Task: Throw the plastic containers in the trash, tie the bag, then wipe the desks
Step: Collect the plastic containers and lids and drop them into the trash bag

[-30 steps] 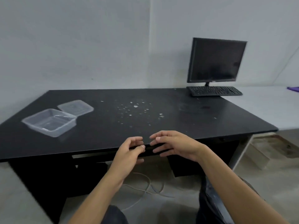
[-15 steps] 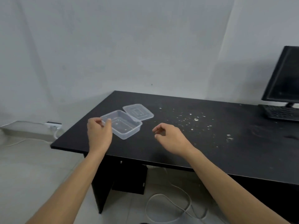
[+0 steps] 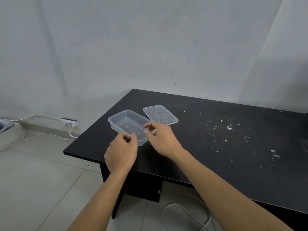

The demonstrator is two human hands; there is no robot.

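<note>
A clear plastic container (image 3: 128,124) sits open side up on the black desk (image 3: 208,155), near its left end. The container's flat clear lid (image 3: 160,115) lies just behind it to the right and touches it. My left hand (image 3: 120,153) is at the container's near rim, fingers curled and thumb slightly apart from them. At the container's near right edge, my right hand (image 3: 160,140) has its thumb and fingertips a little apart. Neither hand has lifted anything. White crumbs (image 3: 230,128) are scattered over the middle of the desk.
A grey wall stands behind the desk. On the tiled floor at the left a white power strip (image 3: 69,121) lies with cables. Another white cable (image 3: 183,212) loops under the desk. The desk's left edge is close to the container.
The view has swung left and closer to the desk's left end, and the monitor has left the frame. Both hands have moved forward to the container's rim.
</note>
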